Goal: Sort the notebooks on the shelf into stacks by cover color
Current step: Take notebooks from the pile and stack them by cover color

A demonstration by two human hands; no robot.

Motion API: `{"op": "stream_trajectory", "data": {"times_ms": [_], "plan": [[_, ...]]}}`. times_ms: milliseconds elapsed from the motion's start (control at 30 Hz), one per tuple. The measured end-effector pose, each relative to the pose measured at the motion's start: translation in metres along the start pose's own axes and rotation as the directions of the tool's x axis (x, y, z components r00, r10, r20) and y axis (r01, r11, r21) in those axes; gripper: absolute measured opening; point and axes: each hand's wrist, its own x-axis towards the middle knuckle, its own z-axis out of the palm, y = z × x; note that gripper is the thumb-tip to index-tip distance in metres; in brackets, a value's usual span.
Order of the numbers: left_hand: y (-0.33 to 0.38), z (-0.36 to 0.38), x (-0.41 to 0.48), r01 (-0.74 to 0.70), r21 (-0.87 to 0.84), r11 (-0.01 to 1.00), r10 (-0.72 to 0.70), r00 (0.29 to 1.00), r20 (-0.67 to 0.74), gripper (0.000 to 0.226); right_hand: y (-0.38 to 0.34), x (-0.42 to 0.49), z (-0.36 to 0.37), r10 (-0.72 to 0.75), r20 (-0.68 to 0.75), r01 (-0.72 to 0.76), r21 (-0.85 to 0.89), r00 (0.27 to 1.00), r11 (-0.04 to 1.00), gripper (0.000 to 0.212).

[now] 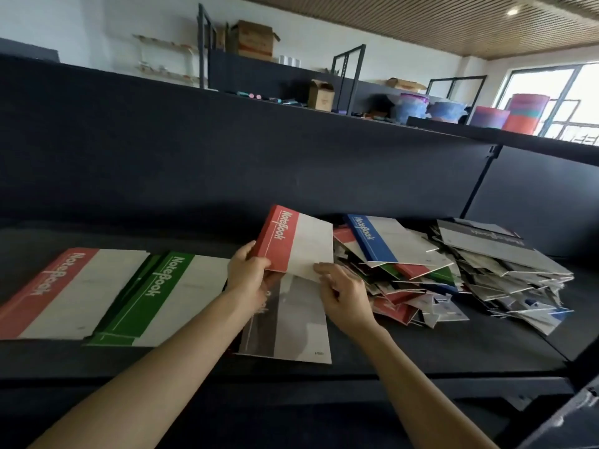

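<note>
Shelving of dark board is filling most of your view: you are working on a wide black shelf [421, 345] with a tall dark back panel behind it. Above, an upper shelf is carrying cardboard boxes [256, 40] and coloured tubs [413, 106]. A window [557, 92] is letting in daylight at the far right, under a slatted ceiling.

You are holding a red notebook [291, 244] in both hands, just above the shelf near its middle. Your left hand [248, 270] is gripping the near corner of the red band, thumb on top. Your right hand [343, 296] is pinching the near corner of the white part. The notebook's long axis is running away from you toward the back panel, far end lifted, red band on the left.

Under your hands a grey notebook [291, 332] is lying flat, its long axis also running front to back. To its left, a green stack [155, 299] and, farther left, a red stack [64, 293] are lying side by side, their bands slanting toward the far right.

On your right, a loose heap [405, 280] of mixed covers is sprawling, with a blue notebook [385, 241] lying on top. Beyond it, grey-covered notebooks [492, 251] are fanning out toward the shelf's right end.
</note>
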Motion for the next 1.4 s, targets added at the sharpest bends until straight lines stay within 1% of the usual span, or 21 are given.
{"op": "stream_trajectory", "data": {"times_ms": [100,167,200,267,333,400,467,533,600,667,700,767,867,967,1067,1200,1300,1400], "plan": [[0.011,-0.027,-0.004,-0.052,-0.005,0.999,0.052,0.998,-0.043,0.048,-0.019,0.002,0.028,-0.014,0.058,0.010,0.072,0.998,0.997,0.033],[0.020,-0.048,-0.007,-0.086,-0.004,0.996,0.085,0.992,-0.090,0.053,-0.032,0.007,0.051,-0.042,0.063,0.040,0.045,0.997,0.998,0.035],[0.024,-0.059,-0.009,-0.104,0.034,0.994,0.107,0.988,-0.114,0.052,-0.041,0.008,0.061,-0.041,0.067,0.039,0.033,0.997,0.999,0.033],[0.031,-0.085,-0.010,-0.145,0.188,0.972,0.176,0.971,-0.163,0.047,-0.058,0.013,0.083,-0.098,0.065,0.097,0.009,0.993,0.995,0.026],[0.039,-0.113,-0.010,-0.181,0.378,0.908,0.264,0.948,-0.180,0.042,-0.073,0.016,0.106,-0.145,0.077,0.146,-0.014,0.986,0.989,0.020],[0.049,-0.142,-0.009,-0.191,0.537,0.822,0.325,0.931,-0.167,0.043,-0.093,0.017,0.126,-0.182,0.091,0.183,-0.005,0.979,0.983,0.018],[0.059,-0.169,-0.009,-0.204,0.641,0.740,0.366,0.922,-0.130,0.045,-0.115,0.018,0.143,-0.236,0.113,0.237,0.005,0.965,0.971,0.012],[0.070,-0.193,-0.010,-0.214,0.737,0.641,0.411,0.907,-0.094,0.046,-0.138,0.021,0.160,-0.244,0.164,0.246,0.012,0.956,0.969,0.009],[0.081,-0.212,-0.012,-0.190,0.837,0.513,0.452,0.889,-0.075,0.047,-0.157,0.024,0.180,-0.247,0.213,0.245,0.036,0.945,0.969,0.012],[0.089,-0.231,-0.013,-0.165,0.921,0.352,0.489,0.872,-0.031,0.047,-0.171,0.027,0.200,-0.263,0.235,0.262,0.036,0.936,0.964,0.014],[0.093,-0.242,-0.012,-0.148,0.949,0.278,0.491,0.871,-0.008,0.048,-0.179,0.028,0.209,-0.271,0.243,0.270,0.037,0.931,0.962,0.016],[0.097,-0.261,-0.010,-0.129,0.977,0.169,0.467,0.883,0.036,0.050,-0.193,0.030,0.223,-0.259,0.301,0.262,0.030,0.918,0.965,0.021],[0.100,-0.287,-0.007,-0.089,0.995,0.040,0.399,0.914,0.065,0.042,-0.209,0.028,0.238,-0.201,0.362,0.206,0.024,0.910,0.978,0.027],[0.099,-0.305,-0.003,-0.061,0.993,-0.104,0.383,0.919,0.097,0.033,-0.220,0.027,0.246,-0.127,0.398,0.147,-0.019,0.909,0.989,0.035],[0.094,-0.308,0.001,-0.109,0.982,-0.157,0.383,0.909,0.162,0.032,-0.228,0.025,0.248,-0.128,0.389,0.156,-0.039,0.912,0.987,0.038],[0.086,-0.288,0.007,-0.249,0.957,-0.148,0.338,0.897,0.285,0.034,-0.229,0.022,0.231,-0.093,0.376,0.134,-0.085,0.922,0.987,0.036],[0.077,-0.259,0.010,-0.346,0.927,-0.147,0.285,0.882,0.375,0.028,-0.212,0.017,0.211,-0.018,0.375,0.056,-0.091,0.927,0.994,0.028],[0.061,-0.228,0.010,-0.415,0.895,-0.162,0.226,0.868,0.443,0.025,-0.186,0.014,0.187,0.099,0.351,-0.046,-0.156,0.931,0.987,0.025]]}}
